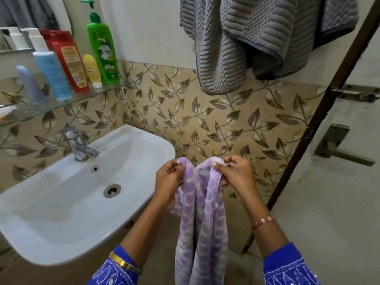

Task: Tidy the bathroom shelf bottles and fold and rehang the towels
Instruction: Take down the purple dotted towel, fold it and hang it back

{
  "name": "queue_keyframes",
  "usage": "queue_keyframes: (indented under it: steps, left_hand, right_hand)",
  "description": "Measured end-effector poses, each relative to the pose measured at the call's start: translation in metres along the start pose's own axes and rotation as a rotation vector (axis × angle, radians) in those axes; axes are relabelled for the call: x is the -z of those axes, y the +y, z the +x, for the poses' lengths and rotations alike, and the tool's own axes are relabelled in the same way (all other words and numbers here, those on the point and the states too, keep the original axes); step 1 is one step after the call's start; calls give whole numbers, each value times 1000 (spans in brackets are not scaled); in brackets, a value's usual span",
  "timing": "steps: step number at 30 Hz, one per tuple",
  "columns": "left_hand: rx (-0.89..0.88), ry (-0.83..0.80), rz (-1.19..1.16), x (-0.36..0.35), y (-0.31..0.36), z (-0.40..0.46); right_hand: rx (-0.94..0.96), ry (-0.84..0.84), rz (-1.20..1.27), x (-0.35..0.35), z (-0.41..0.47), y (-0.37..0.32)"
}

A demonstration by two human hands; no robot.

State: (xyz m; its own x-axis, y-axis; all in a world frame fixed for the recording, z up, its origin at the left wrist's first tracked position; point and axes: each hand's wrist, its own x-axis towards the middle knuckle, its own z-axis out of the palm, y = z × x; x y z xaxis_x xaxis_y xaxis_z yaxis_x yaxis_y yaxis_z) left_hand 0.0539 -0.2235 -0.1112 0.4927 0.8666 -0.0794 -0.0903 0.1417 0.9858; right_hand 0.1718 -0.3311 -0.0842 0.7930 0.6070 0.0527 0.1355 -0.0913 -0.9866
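Note:
A lilac towel with purple dots (pixel 202 219) hangs down in front of me, right of the sink. My left hand (pixel 169 179) pinches one top corner and my right hand (pixel 235 173) pinches the other, the two corners held close together. A grey ribbed towel (pixel 253 38) hangs bunched on the wall above. On the glass shelf (pixel 67 100) at left stand a green pump bottle (pixel 102 52), a yellow tube (pixel 92 70), a red bottle (pixel 71 66), a blue-and-white bottle (pixel 51 73) and a pale lilac tube (pixel 30 85).
A white sink (pixel 144 153) with a chrome tap (pixel 79 146) fills the lower left. A door with a metal handle (pixel 339 149) and a bolt (pixel 353 93) stands at right. Leaf-patterned tiles cover the wall behind.

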Motion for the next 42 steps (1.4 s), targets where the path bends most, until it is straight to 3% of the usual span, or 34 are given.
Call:
queue_keyframes:
  steps: [7, 14, 17, 20, 24, 27, 32, 39, 42]
  left_hand:
    - [-230, -116, 199, -15, 10, -18]
    - [-307, -353, 318, -14, 14, -23]
    - [-391, -263, 413, -18, 11, -21]
    - [-440, -203, 359, -19, 15, -17]
    - [-406, -243, 307, -15, 21, -9]
    - [-327, -266, 163, -16, 27, -4]
    - [-299, -135, 25, -14, 47, 14]
    - [-334, 24, -165, 3, 76, 43]
    - [-361, 105, -179, 9, 81, 52]
  right_hand:
    - [-7, -177, 38, -14, -6, -13]
    - [108, -159, 131, -6, -7, -18]
    - [132, -211, 116, -8, -3, -21]
    - [200, -255, 150, -9, -4, -21]
    - [295, -219, 102, -2, 6, -24]
    - [259, -347, -46, 3, 15, -25]
    - [229, -391, 68, -4, 10, -14]
    - [149, -582, -396, 10, 9, -1]
    - [114, -646, -463, 6, 6, 19]
